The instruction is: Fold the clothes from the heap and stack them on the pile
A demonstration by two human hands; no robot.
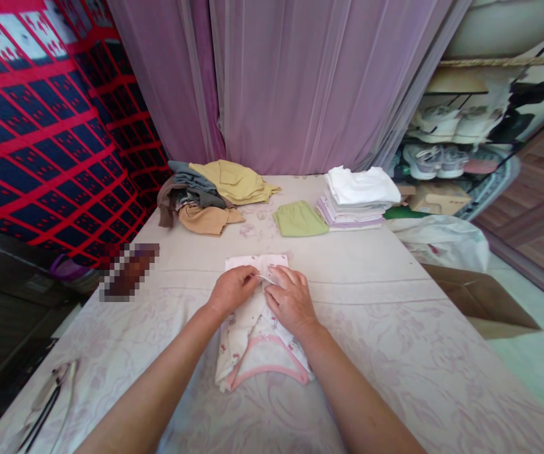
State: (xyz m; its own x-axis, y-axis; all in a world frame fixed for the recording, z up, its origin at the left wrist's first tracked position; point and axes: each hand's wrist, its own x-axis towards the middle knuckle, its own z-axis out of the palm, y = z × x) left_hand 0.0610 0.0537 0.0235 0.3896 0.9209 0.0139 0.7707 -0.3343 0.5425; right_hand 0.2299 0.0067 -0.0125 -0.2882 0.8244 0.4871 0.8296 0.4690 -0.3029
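Note:
A white child's shirt [241,334] with a small printed pattern and pink neckline trim lies partly folded on the covered surface, its neck opening toward me. My left hand [234,289] is closed, thumb and fingertips pinching a thin edge of its cloth near the middle. Palm down, my right hand [293,299] rests on the shirt just to the right, fingers apart and the thumb close to that same raised edge. Part of the shirt is hidden beneath both hands.
Farther back sit a loose heap with a yellow garment [234,181], folded green shorts [299,219] and a stack of white clothes [360,189]. A cable [66,403] lies at front left. Beyond the right edge stands a cardboard box [480,299]; purple curtains [300,82] hang behind.

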